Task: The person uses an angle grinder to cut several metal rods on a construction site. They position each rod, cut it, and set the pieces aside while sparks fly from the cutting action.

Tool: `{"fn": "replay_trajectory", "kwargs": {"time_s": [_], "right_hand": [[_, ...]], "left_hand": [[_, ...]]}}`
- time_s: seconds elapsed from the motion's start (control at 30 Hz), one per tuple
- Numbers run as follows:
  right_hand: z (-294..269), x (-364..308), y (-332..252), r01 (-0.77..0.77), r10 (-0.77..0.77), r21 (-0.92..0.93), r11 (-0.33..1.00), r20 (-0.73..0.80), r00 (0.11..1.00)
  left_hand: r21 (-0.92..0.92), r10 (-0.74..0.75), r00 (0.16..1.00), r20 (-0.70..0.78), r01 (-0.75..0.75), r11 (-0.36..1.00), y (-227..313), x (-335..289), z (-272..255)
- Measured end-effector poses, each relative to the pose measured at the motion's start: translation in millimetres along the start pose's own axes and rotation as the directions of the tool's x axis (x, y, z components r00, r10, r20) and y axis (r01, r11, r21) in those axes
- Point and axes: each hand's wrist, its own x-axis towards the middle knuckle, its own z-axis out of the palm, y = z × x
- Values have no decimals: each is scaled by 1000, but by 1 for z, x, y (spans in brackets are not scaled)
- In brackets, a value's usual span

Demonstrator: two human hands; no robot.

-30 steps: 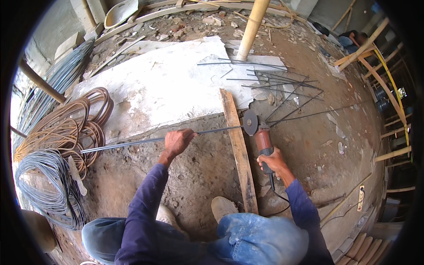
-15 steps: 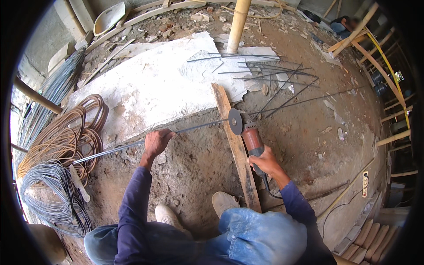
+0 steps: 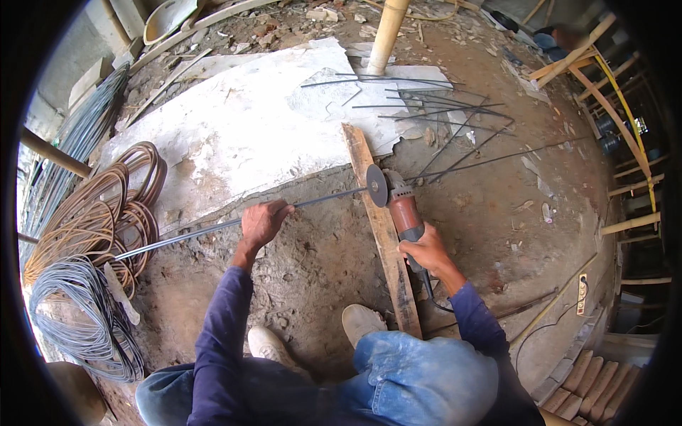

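My left hand (image 3: 264, 223) is closed around thin steel bars (image 3: 181, 236) that stretch from the wire coils toward the wooden plank. My right hand (image 3: 426, 250) grips the body of a reddish-brown angle grinder (image 3: 406, 216) with a dark handle and a cord running off below. The grinder's dark cutting disc (image 3: 377, 185) stands on edge by the bars, where they cross the wooden plank (image 3: 387, 252). Whether the disc touches the metal I cannot tell. Several cut lengths of bar (image 3: 433, 112) lie scattered beyond the plank.
Coils of grey wire (image 3: 82, 312) and brown rod (image 3: 135, 206) lie at the left. A white sheet (image 3: 234, 128) covers ground ahead, near a bamboo post (image 3: 387, 39). A socket strip (image 3: 582, 295) and stacked tiles (image 3: 597, 383) are at right. Another person (image 3: 550, 42) is far right.
My left hand has shifted slightly right along the bars. The grinder has moved a little, its disc still at the plank. The whole view has shifted slightly.
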Motion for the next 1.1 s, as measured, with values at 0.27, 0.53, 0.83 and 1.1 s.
{"fn": "replay_trajectory", "kwargs": {"time_s": [0.27,0.53,0.83,1.1], "right_hand": [[-5,6,16,-1,1,-12,1000,-1,1000],[-2,22,15,-11,11,-8,1000,25,1000],[1,21,12,-25,26,-53,998,21,999],[2,22,16,-13,10,-122,992,-27,1000]], "left_hand": [[12,29,998,-54,-28,1000,-3,-2,6],[17,27,998,-59,-26,999,-2,-2,6],[22,17,999,-50,-16,1000,-4,-2,7],[-10,19,998,-56,-19,1000,-2,-2,6]]}}
